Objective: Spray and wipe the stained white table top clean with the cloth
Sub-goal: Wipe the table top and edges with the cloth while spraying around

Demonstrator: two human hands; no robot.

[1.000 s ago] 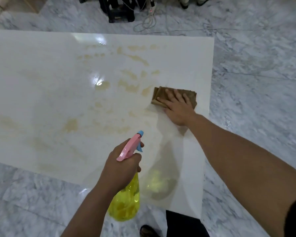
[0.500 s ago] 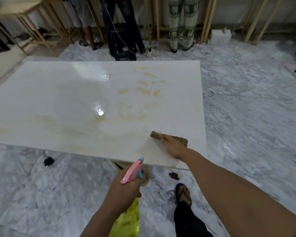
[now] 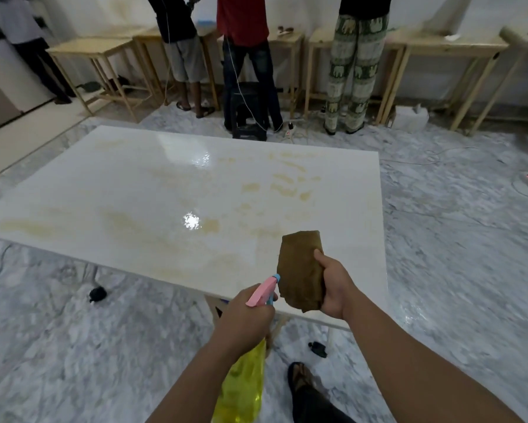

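Table: shiny flat white table top (image 3: 134,190), I see yellow-brown stains (image 3: 287,181).
Right hand (image 3: 333,288): grips soft brown cloth (image 3: 301,270).
Left hand (image 3: 244,319): grips see-through yellow spray bottle (image 3: 244,389).

No legible text, labels, brand marks or numbers anywhere in view. Spray bottle (image 3: 244,389): yellow body and pink head bear no readable print. Table top (image 3: 153,190): unmarked.
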